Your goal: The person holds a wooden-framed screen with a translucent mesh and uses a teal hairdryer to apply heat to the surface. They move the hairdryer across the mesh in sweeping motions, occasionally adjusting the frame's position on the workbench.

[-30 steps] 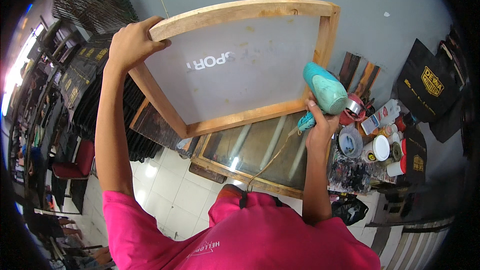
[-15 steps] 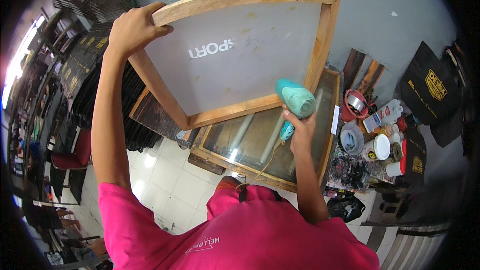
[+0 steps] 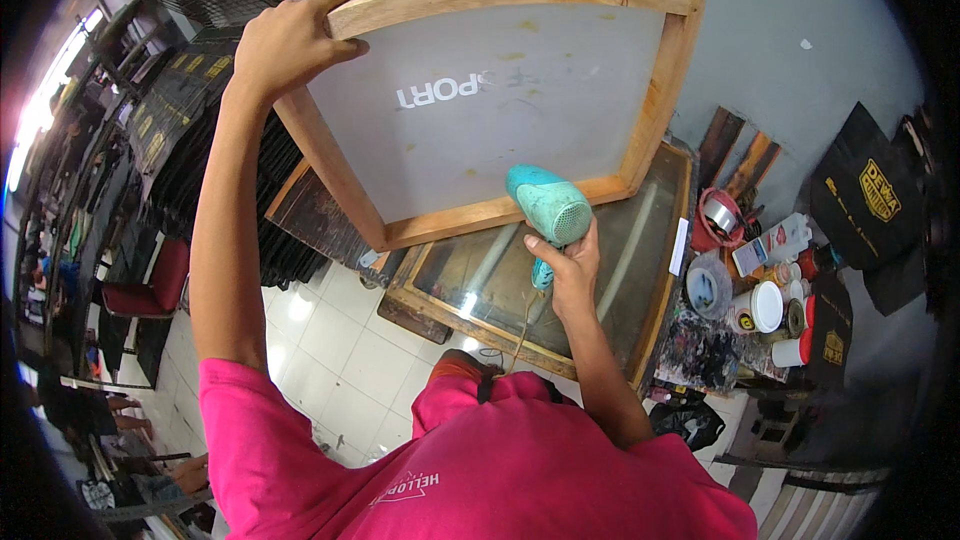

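A wooden-framed printing screen stands tilted up, its lower edge on a glass-topped table. Pale mesh fills the frame, with white lettering and some yellowish specks on it. My left hand grips the frame's upper left corner, thumb on the inner side. In my right hand is a teal hair dryer, held by its handle in front of the lower part of the mesh. The dryer's nozzle end points toward the screen, and its round grille faces me. A cord hangs down from the handle.
Tubs, bottles and jars crowd a paint-stained stand at the right, near a red container. Black printed bags hang beyond. Stacked dark sheets and a red chair are at the left. A grey wall rises behind the screen.
The hair dryer in my right hand has moved left across the lower mesh. The screen, with my left hand on it, appears slightly further right as the view shifts.
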Demonstrator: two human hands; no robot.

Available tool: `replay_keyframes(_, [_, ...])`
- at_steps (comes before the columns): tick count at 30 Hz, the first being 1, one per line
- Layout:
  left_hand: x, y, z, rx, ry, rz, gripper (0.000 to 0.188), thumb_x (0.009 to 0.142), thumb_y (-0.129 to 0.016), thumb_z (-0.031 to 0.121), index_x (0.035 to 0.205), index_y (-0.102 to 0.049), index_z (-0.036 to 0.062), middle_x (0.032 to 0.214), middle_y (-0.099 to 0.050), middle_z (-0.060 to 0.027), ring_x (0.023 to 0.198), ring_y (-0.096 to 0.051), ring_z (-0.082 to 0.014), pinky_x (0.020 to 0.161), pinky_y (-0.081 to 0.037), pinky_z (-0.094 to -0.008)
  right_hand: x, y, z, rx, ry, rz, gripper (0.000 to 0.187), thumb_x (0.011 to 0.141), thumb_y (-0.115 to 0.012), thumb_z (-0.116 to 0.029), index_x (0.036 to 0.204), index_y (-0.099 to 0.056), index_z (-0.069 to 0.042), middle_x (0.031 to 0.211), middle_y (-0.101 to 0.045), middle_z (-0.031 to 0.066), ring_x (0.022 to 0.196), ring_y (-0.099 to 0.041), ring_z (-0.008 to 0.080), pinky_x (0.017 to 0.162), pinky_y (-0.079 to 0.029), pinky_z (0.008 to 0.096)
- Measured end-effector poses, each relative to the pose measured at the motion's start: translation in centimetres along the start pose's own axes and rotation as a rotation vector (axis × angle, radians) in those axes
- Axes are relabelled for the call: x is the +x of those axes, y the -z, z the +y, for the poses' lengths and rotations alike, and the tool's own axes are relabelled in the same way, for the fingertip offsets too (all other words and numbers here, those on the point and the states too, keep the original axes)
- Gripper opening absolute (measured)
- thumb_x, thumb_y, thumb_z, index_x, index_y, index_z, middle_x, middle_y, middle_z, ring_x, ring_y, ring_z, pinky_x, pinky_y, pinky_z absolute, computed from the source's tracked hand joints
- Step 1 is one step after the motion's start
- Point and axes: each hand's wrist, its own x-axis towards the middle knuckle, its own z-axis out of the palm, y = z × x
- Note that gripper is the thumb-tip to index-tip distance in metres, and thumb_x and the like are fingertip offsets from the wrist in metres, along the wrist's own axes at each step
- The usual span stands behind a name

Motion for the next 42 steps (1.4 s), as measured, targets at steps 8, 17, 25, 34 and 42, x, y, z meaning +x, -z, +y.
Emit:
replay_keyframes(8, [-0.4, 0.2, -0.2, 0.008, -0.038, 0.034, 0.056, 0.076, -0.077, 0.051, 0.124, -0.074, 0.0227, 0.084, -0.077, -0.0114, 0.077, -0.076, -0.0299, 0.074, -0.061, -0.0413, -1.4, -0.7, -2.0, 0.051, 0.011, 0.051, 0.08, 0.079, -0.08, 0.007, 0.147, -0.038, 0.0, 0.136, -0.055, 0.0142, 0.128, -0.057, 0.0242, 0.106, -0.048, 0.0375])
replay_keyframes(17, [-0.6, 1.0, 0.3, -0.11, -0.028, -0.016, 0.055, 0.075, -0.078, 0.045, 0.125, -0.073, 0.0223, 0.096, -0.078, -0.0111, 0.089, -0.074, -0.0328, 0.081, -0.057, -0.0434, -3.8, 0.5, -3.5, 0.088, 0.028, 0.141, 0.076, 0.077, -0.079, 0.006, 0.143, -0.042, -0.001, 0.13, -0.06, 0.0164, 0.118, -0.066, 0.0276, 0.104, -0.049, 0.0396])
replay_keyframes(25, [-0.8, 1.4, 0.9, -0.129, -0.026, -0.04, 0.052, 0.075, -0.078, 0.041, 0.123, -0.073, 0.0204, 0.101, -0.078, -0.0099, 0.093, -0.074, -0.0322, 0.084, -0.056, -0.0431, -4.7, 0.7, -4.9, 0.046, 0.1, 0.171, 0.057, 0.085, -0.07, 0.001, 0.139, -0.052, 0.003, 0.124, -0.068, 0.0166, 0.115, -0.069, 0.0242, 0.091, -0.058, 0.0378])
replay_keyframes(34, [-0.3, 0.5, 0.3, -0.1, -0.086, 0.013, 0.051, 0.076, -0.076, 0.046, 0.122, -0.075, 0.0244, 0.092, -0.079, -0.0071, 0.081, -0.077, -0.0263, 0.078, -0.06, -0.039, -4.4, 1.7, -5.8, 0.16, 0.052, 0.115, 0.069, 0.086, -0.074, -0.005, 0.147, -0.041, 0.0, 0.129, -0.063, 0.0184, 0.116, -0.066, 0.0266, 0.09, -0.057, 0.0377])
replay_keyframes(42, [-0.1, 0.5, 0.4, -0.1, -0.091, 0.029, 0.05, 0.076, -0.077, 0.045, 0.121, -0.075, 0.0244, 0.093, -0.079, -0.0072, 0.082, -0.076, -0.0267, 0.079, -0.06, -0.0394, -4.3, 2.4, -4.4, 0.231, 0.135, 0.118, 0.07, 0.103, -0.052, -0.056, 0.144, -0.049, 0.001, 0.125, -0.068, 0.022, 0.096, -0.069, 0.0247, 0.084, -0.056, 0.0373])
